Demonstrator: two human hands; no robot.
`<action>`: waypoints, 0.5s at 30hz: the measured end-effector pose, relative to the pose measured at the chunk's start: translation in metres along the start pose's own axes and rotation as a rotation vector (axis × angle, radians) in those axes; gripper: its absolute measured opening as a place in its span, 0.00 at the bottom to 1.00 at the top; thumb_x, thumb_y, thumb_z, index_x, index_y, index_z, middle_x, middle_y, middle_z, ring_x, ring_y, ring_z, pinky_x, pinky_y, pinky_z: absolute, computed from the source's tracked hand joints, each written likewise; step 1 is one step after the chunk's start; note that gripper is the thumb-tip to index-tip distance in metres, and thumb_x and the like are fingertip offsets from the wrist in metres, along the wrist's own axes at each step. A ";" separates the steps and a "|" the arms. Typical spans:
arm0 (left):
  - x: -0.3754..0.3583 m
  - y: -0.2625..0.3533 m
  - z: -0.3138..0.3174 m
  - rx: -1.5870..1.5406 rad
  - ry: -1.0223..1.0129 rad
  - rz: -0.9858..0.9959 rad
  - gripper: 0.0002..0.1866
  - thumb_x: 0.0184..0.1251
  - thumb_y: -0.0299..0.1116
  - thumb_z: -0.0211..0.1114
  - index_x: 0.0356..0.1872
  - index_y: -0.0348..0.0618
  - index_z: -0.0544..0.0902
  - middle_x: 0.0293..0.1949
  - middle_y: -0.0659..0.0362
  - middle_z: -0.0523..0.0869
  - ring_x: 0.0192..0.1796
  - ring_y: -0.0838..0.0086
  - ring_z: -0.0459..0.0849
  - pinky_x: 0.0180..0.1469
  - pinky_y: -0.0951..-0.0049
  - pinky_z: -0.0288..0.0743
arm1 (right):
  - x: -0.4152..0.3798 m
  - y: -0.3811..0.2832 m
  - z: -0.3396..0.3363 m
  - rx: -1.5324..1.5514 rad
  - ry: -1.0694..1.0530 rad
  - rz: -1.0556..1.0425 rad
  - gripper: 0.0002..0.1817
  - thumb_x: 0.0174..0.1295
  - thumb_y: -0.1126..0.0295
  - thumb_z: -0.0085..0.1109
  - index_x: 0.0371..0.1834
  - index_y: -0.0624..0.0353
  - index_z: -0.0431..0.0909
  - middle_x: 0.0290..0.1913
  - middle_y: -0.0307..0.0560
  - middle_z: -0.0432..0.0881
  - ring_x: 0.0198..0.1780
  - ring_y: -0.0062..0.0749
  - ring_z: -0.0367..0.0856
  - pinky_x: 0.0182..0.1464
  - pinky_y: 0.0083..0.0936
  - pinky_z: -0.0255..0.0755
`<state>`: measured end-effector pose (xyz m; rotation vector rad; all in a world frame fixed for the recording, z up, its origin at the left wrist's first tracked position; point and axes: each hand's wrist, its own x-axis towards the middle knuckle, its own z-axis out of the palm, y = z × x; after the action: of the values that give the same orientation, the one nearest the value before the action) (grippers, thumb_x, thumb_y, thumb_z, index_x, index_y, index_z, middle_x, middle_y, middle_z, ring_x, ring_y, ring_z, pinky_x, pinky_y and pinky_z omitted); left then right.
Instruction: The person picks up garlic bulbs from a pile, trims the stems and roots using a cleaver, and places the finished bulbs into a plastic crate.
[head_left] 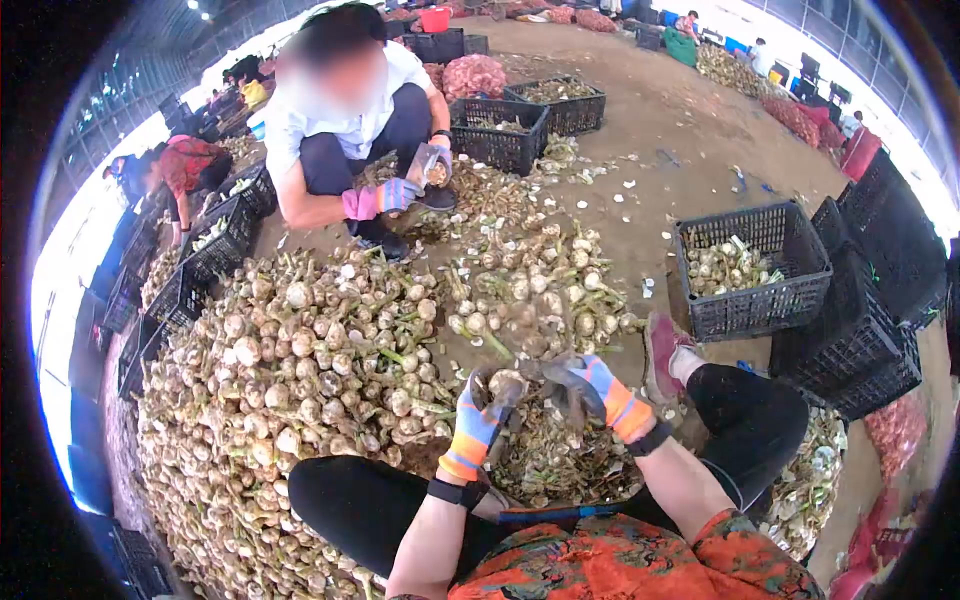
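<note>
My left hand (480, 422), in a grey glove with blue and orange bands, is closed around a garlic bulb (507, 383) in front of me. Close to its right, my right hand (600, 392), in a matching glove, has its fingers curled near the bulb; what it grips is blurred. Below both hands lies a heap of peelings and cut stalks (560, 460) between my legs. A large pile of garlic bulbs (290, 370) spreads to the left. Trimmed-looking bulbs with green stems (540, 280) lie just beyond my hands.
A co-worker (350, 130) squats opposite, gloved hands at a bulb. A black crate (757, 308) with garlic stands at the right, beside stacked crates (850, 335). Two more crates (500, 145) stand farther back. Crates (220, 245) line the left, near other people.
</note>
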<state>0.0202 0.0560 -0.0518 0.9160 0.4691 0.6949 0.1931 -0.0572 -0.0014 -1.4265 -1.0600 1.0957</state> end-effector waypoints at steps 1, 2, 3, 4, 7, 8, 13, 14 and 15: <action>-0.001 -0.002 -0.003 -0.055 0.015 -0.008 0.26 0.49 0.19 0.64 0.53 0.33 0.68 0.45 0.55 0.78 0.46 0.73 0.77 0.48 0.73 0.73 | -0.001 0.009 -0.001 -0.006 -0.007 -0.002 0.15 0.58 0.63 0.52 0.42 0.61 0.79 0.25 0.36 0.79 0.27 0.20 0.74 0.31 0.20 0.68; -0.003 -0.002 -0.004 -0.110 0.030 -0.016 0.25 0.50 0.18 0.63 0.52 0.34 0.68 0.44 0.55 0.78 0.46 0.73 0.77 0.48 0.73 0.74 | 0.000 0.027 -0.001 -0.085 0.078 -0.051 0.13 0.55 0.62 0.56 0.37 0.60 0.79 0.23 0.37 0.78 0.25 0.20 0.73 0.30 0.20 0.68; -0.012 0.014 0.008 -0.003 0.001 -0.008 0.25 0.50 0.19 0.64 0.52 0.34 0.68 0.44 0.56 0.78 0.46 0.73 0.77 0.48 0.73 0.74 | -0.002 0.009 0.007 -0.163 0.166 -0.097 0.12 0.52 0.61 0.60 0.32 0.58 0.79 0.20 0.39 0.77 0.22 0.19 0.73 0.28 0.19 0.68; -0.017 0.022 0.015 0.105 -0.032 -0.002 0.25 0.50 0.19 0.64 0.52 0.34 0.68 0.43 0.56 0.78 0.45 0.73 0.77 0.48 0.73 0.74 | -0.015 -0.010 0.009 -0.524 0.172 0.042 0.13 0.46 0.61 0.61 0.31 0.57 0.80 0.22 0.47 0.78 0.24 0.29 0.77 0.29 0.24 0.70; -0.021 0.015 0.001 0.232 0.023 0.044 0.21 0.53 0.21 0.62 0.50 0.36 0.70 0.44 0.55 0.78 0.45 0.72 0.78 0.47 0.72 0.74 | -0.033 -0.042 0.035 -0.882 0.155 -0.058 0.15 0.43 0.60 0.60 0.32 0.56 0.79 0.22 0.51 0.78 0.26 0.42 0.79 0.30 0.30 0.71; -0.022 0.016 0.003 0.230 0.022 0.045 0.21 0.53 0.21 0.62 0.50 0.36 0.70 0.44 0.55 0.78 0.45 0.72 0.78 0.47 0.72 0.74 | -0.033 -0.043 0.038 -0.973 -0.020 0.012 0.20 0.45 0.53 0.56 0.33 0.57 0.78 0.30 0.52 0.81 0.34 0.49 0.79 0.39 0.39 0.72; -0.023 0.017 0.004 -0.080 0.010 -0.004 0.16 0.58 0.22 0.57 0.49 0.37 0.70 0.41 0.55 0.79 0.42 0.72 0.80 0.45 0.71 0.76 | -0.036 -0.068 0.055 -1.129 -0.153 0.056 0.20 0.45 0.53 0.56 0.33 0.57 0.78 0.33 0.52 0.79 0.37 0.46 0.79 0.39 0.37 0.72; -0.032 0.029 0.013 0.264 -0.031 0.122 0.16 0.58 0.23 0.57 0.49 0.37 0.70 0.41 0.56 0.79 0.41 0.72 0.80 0.45 0.72 0.76 | -0.035 -0.069 0.056 -1.140 -0.165 0.066 0.20 0.45 0.53 0.56 0.33 0.58 0.78 0.33 0.52 0.79 0.37 0.46 0.79 0.39 0.37 0.72; -0.035 0.035 0.019 0.607 -0.073 0.248 0.16 0.58 0.23 0.57 0.49 0.37 0.70 0.41 0.56 0.79 0.41 0.72 0.80 0.44 0.73 0.75 | -0.035 -0.069 0.057 -1.151 -0.176 0.076 0.20 0.44 0.53 0.55 0.33 0.58 0.77 0.33 0.52 0.79 0.37 0.46 0.78 0.39 0.38 0.72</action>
<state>-0.0037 0.0346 -0.0097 1.5857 0.5161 0.7532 0.1259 -0.0723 0.0661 -2.2715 -1.9339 0.6328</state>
